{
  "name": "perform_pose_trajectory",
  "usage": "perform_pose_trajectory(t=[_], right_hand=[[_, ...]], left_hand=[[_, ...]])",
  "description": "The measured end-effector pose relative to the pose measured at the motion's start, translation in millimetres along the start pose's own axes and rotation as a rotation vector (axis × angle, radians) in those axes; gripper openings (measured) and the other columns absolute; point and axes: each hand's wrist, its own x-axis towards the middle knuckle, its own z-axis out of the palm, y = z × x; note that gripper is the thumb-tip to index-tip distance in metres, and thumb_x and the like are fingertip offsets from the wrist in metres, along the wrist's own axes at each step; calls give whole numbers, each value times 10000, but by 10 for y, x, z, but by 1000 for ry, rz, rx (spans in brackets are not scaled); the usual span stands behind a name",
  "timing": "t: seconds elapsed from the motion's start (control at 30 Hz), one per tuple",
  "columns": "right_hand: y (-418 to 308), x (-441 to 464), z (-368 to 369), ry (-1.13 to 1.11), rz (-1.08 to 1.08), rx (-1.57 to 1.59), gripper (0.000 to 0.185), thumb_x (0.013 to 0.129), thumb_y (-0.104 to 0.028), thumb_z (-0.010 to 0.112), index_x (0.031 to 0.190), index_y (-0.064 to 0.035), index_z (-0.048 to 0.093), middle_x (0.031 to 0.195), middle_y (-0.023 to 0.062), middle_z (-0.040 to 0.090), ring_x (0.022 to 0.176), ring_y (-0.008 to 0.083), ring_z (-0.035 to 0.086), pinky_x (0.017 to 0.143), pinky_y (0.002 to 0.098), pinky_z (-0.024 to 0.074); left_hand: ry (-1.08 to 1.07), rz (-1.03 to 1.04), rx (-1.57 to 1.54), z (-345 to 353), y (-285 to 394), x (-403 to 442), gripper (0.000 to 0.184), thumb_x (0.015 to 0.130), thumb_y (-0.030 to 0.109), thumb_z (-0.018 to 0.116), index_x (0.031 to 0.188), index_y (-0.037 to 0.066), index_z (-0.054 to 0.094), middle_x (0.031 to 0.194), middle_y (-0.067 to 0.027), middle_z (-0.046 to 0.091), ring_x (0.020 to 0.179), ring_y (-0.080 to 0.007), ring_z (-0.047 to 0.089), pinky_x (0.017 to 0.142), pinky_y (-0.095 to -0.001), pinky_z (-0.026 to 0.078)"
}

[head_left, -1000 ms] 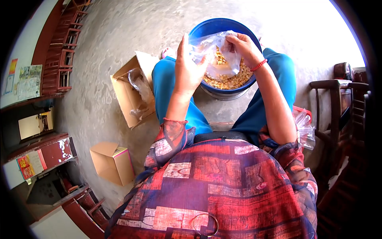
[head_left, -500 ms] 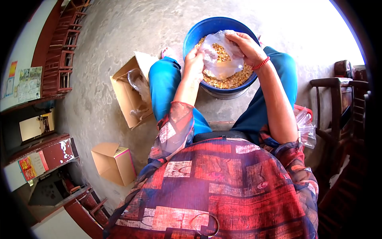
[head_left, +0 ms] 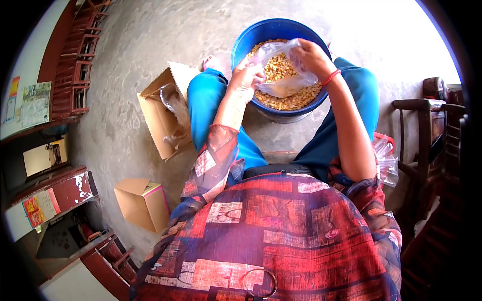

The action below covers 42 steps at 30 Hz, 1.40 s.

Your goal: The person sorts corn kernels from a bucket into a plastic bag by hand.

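Observation:
Between my knees stands a blue bucket [head_left: 251, 36] with yellow, grain-like pieces [head_left: 293, 102] inside. A clear plastic bag [head_left: 283, 88] is stretched between both hands over the bucket, its mouth spread wide. My left hand [head_left: 245, 79] is closed on the bag's left edge, at the bucket's left rim. With a red bracelet at the wrist, my right hand [head_left: 312, 59] grips the bag's upper right edge. Yellow pieces show through the bag's opening; whether any lie in the bag I cannot tell.
An open cardboard box [head_left: 155, 115] holding clear plastic stands left of my leg. A smaller cardboard box [head_left: 143, 205] sits nearer. Clear bags [head_left: 386, 163] lie by something red at the right, beside a dark wooden chair [head_left: 422, 105]. Wooden furniture lines the left.
My left hand has moved from an open, raised pose to a grip on the bag's left edge. The bag's mouth has been spread wider, and my right hand has shifted slightly right.

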Motion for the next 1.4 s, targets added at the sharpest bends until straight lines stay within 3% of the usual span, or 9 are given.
perform_pose_trajectory(t=[0.17, 0.43, 0.67, 0.8, 0.9, 1.03, 1.13, 1.23, 1.4], right_hand=[[-197, 149, 46, 56, -22, 764, 137, 823, -106, 469, 898, -35, 560, 850, 94, 602, 747, 187, 595, 656, 315, 490], [-543, 101, -34, -145, -289, 970, 289, 835, -230, 562, 1016, -7, 522, 942, 93, 588, 890, 217, 567, 828, 314, 441], [-102, 338, -141, 213, -180, 363, 203, 793, -156, 569, 977, -76, 596, 681, -15, 564, 507, 9, 421, 437, 158, 333], [-364, 195, 15, 230, -215, 95, 282, 733, -102, 595, 1015, -106, 582, 727, 10, 569, 609, 87, 520, 530, 209, 422], [-775, 47, 225, 1044, -910, -397, 259, 770, -155, 540, 1013, -68, 552, 743, 44, 572, 645, 207, 554, 686, 300, 478], [-900, -324, 154, 332, -1065, -574, 237, 698, -56, 552, 931, -90, 585, 876, 96, 553, 804, 281, 539, 707, 370, 433], [-718, -394, 339, -92, -685, -483, 231, 723, -91, 559, 953, -93, 578, 790, 118, 566, 678, 260, 579, 626, 360, 470], [-386, -152, 258, 162, -715, -548, 279, 732, -172, 592, 997, -89, 562, 873, 144, 598, 769, 311, 585, 682, 376, 475], [-224, -9, -140, 425, -311, -688, 303, 740, -180, 548, 1030, -91, 554, 869, 176, 601, 784, 325, 588, 711, 396, 467]], left_hand=[[99, 49, 48, 105, 83, 133, 149, 765, 99, 592, 906, 50, 584, 762, -7, 579, 621, -97, 539, 537, -231, 451], [-27, 430, 89, 355, 603, 74, 126, 832, 204, 567, 904, 113, 617, 599, 86, 434, 495, -2, 389, 384, -165, 299], [-29, 377, 313, 40, 271, 236, 194, 874, 235, 507, 912, 77, 614, 710, 61, 516, 556, -11, 427, 447, -162, 339], [32, 384, 279, -56, 224, 239, 239, 885, 277, 477, 909, 95, 630, 828, 26, 583, 647, -26, 480, 449, -174, 364], [51, 401, 267, 47, 313, 69, 266, 886, 304, 470, 922, 94, 630, 799, 31, 579, 613, -14, 471, 443, -166, 356], [2, 412, 341, 47, 247, 111, 302, 890, 308, 466, 889, 57, 634, 684, 36, 546, 542, -31, 440, 474, -182, 357], [47, 372, 307, 95, 307, 48, 294, 891, 280, 460, 879, 42, 633, 724, 9, 577, 557, -33, 448, 496, -188, 368], [44, 436, 304, 72, 257, 105, 301, 894, 283, 454, 913, 41, 631, 863, -28, 608, 715, -77, 534, 650, -207, 437], [44, 446, 231, 101, 199, 156, 316, 875, 321, 506, 853, 30, 629, 605, 62, 470, 539, -19, 397, 474, -185, 329]])
